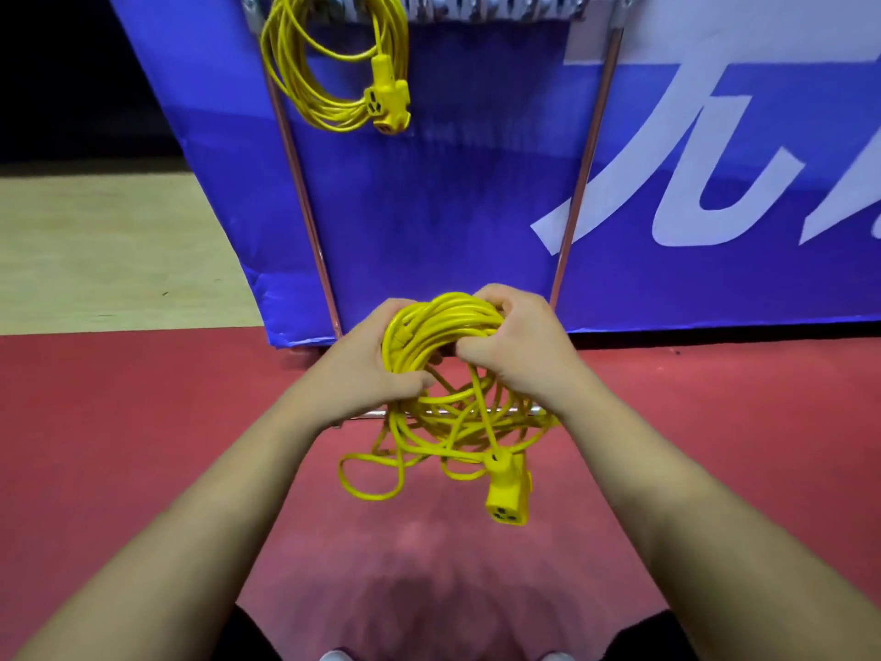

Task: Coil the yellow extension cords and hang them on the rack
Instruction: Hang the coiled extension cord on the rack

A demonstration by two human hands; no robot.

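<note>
A bundle of yellow extension cord [438, 326] is held in front of me, above the red floor. My left hand [367, 364] grips the bundle's left side. My right hand [515, 345] curls over its top and right side. Loose loops hang below the hands, and the cord's yellow socket end [507, 493] dangles lowest. A second yellow cord [329, 64], coiled, hangs from the metal rack [476, 4] at the top left, its socket block [388, 105] hanging at the coil's right.
The rack's thin metal legs [305, 202] run down to a low bar [372, 415] behind the hanging loops. A blue banner [453, 207] with white lettering stands behind the rack. The floor [143, 422] is red, with pale wood flooring [95, 240] at the left.
</note>
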